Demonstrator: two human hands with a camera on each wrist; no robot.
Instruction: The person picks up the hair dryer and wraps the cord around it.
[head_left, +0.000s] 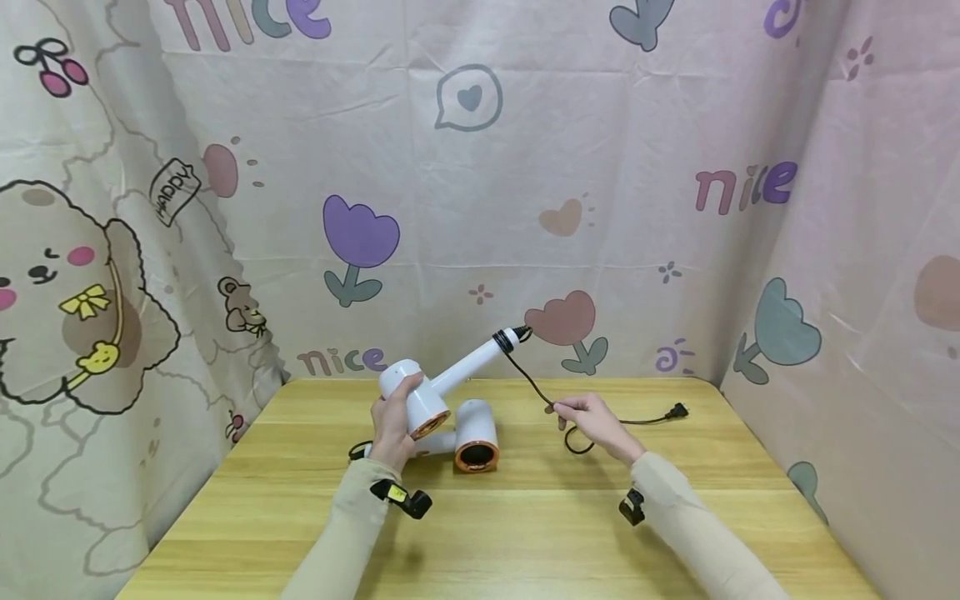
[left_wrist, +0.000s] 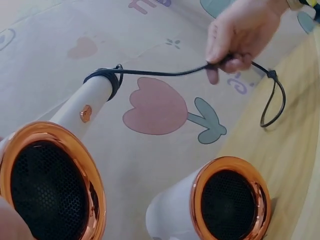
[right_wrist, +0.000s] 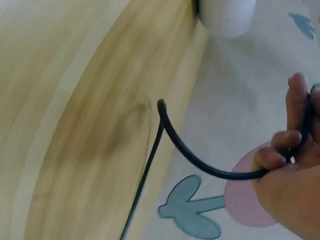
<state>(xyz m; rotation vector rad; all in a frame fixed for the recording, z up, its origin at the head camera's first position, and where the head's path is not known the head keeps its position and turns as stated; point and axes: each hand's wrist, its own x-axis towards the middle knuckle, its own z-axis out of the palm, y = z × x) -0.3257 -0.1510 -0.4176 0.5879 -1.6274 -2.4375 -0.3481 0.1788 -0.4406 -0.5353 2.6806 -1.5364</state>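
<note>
Left hand (head_left: pixel 393 423) holds a white dryer (head_left: pixel 422 402) above a table (head_left: pixel 525 542), right hand (head_left: pixel 595 423) pinching its cord (head_left: pixel 527 380)

The left fingers wrap the dryer's head; its handle (head_left: pixel 471 367) slants up and rightward, cord wound round the tip. Those coils (head_left: pixel 503 341) lie up and left of the right fingertips, the right hand nearer them than the left, with a length of cord between. Beyond the pinch, the cord loops toward the plug (head_left: pixel 677 411). A second dryer (head_left: pixel 475 421) rests below

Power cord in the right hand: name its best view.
The head view: it shows the power cord from held hair dryer to its plug. The left wrist view shows its coil and a loop; the right wrist view, a close bend.
</note>
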